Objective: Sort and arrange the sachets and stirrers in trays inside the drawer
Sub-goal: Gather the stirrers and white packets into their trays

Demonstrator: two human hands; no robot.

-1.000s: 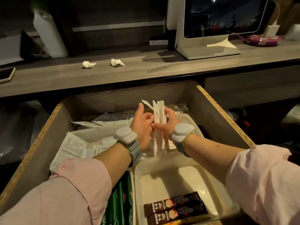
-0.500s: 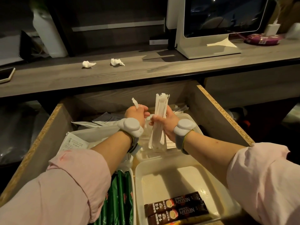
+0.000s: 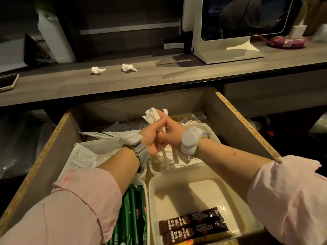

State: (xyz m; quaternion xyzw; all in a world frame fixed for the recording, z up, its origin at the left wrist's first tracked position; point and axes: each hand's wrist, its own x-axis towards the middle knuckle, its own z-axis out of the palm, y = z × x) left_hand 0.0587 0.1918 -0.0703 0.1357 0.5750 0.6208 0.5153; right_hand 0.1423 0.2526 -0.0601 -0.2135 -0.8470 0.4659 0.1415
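Both hands meet over the open wooden drawer (image 3: 235, 119), clasped around one bundle of white paper-wrapped stirrers (image 3: 153, 115). My left hand (image 3: 152, 137) grips it from the left, my right hand (image 3: 172, 133) from the right. The bundle stands almost upright, its lower ends fanning out above the far right white tray (image 3: 210, 129). A near right tray (image 3: 191, 181) holds two brown Nescafe sachets (image 3: 192, 225). Green sachets (image 3: 134, 214) fill the near left tray. White sachets (image 3: 83, 156) lie in the far left tray.
More stirrers (image 3: 192, 120) and grey packets (image 3: 120, 128) lie loose at the drawer's back. On the counter above sit two crumpled tissues (image 3: 98, 69), a phone (image 3: 8, 82) at the left, a monitor on a white stand (image 3: 228, 39) and a purple packet (image 3: 288, 42).
The left hand, which held apart a single piece, has come back to the bundle. Both hands now clasp the stirrers together, and the bundle's top tilts slightly left.
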